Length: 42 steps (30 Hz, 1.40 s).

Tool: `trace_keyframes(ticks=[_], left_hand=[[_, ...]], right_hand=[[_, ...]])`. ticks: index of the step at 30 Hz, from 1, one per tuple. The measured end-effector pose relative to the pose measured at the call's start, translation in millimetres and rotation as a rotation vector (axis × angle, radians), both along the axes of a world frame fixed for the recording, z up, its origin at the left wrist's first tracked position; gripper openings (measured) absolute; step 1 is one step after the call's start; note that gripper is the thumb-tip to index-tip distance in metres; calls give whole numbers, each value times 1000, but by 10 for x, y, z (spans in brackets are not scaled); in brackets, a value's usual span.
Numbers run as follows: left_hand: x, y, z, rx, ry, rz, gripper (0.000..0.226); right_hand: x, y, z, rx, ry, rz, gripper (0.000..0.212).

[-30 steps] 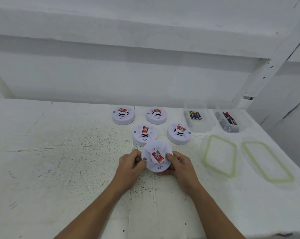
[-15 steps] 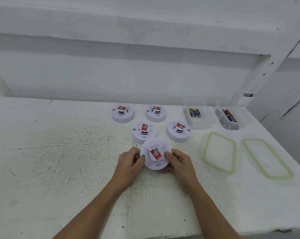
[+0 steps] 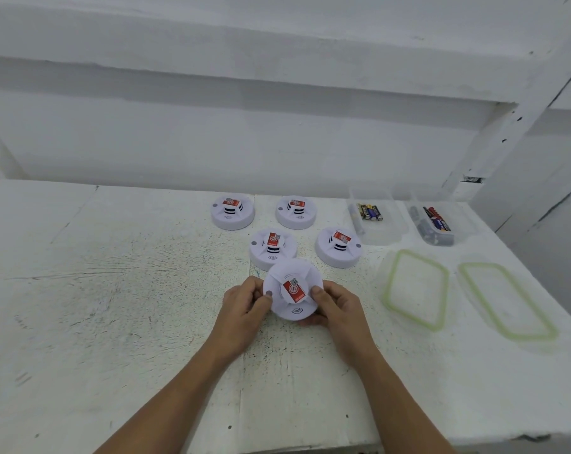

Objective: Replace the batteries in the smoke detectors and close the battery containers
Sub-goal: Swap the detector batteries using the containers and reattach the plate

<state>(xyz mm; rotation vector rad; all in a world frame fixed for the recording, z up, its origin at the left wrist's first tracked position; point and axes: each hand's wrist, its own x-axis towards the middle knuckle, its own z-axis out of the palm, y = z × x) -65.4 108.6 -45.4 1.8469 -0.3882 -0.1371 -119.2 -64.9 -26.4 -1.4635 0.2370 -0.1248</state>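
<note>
The round white plastic smoke detector with a red label on its raised centre (image 3: 292,291) is sitting a little below the middle of the frame, just above the tabletop, its face tilting up toward the camera. The left hand (image 3: 245,309) is gripping its left rim, thumb on top and fingers curling beneath, and the right hand (image 3: 340,309) is clasping the right rim the same way. Its back is facing away, so whether fresh cells are sitting inside cannot be told. Just above it, four more round white detectors are lying face up in two rows: the near-left detector (image 3: 272,249) just beside the held one, the near-right detector (image 3: 339,247), the far-left detector (image 3: 232,212) and the far-right detector (image 3: 295,211). None is showing its back. Toward the right of the frame two clear rectangular plastic boxes are standing uncovered: the inner box (image 3: 384,236) is holding dark and gold batteries (image 3: 371,212), and the outer box (image 3: 464,221) is holding black, red and grey batteries (image 3: 436,221). The inner green-rimmed lid (image 3: 415,288) and the outer green-rimmed lid (image 3: 507,299) are lying flat below them on the worn white table (image 3: 113,273). The job appears to be unfinished: one detector is being handled, how many are already serviced is not showing, and both boxes are waiting for their lids.
</note>
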Motion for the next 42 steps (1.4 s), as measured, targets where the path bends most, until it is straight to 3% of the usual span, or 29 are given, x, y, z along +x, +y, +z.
trace_keyframes(ticks=[3,17,42], left_hand=[[-54,16,48,-63,64,-8,20],[-20,81,23,-311,101,29,39],[42,83,-111,-237,68,51,39]], right_hand=[[-20,-13,14,-8,-19,42,26],[-41,-35,52,-3,-57,119,33],[-29,-51,-21,-22,-29,82,35]])
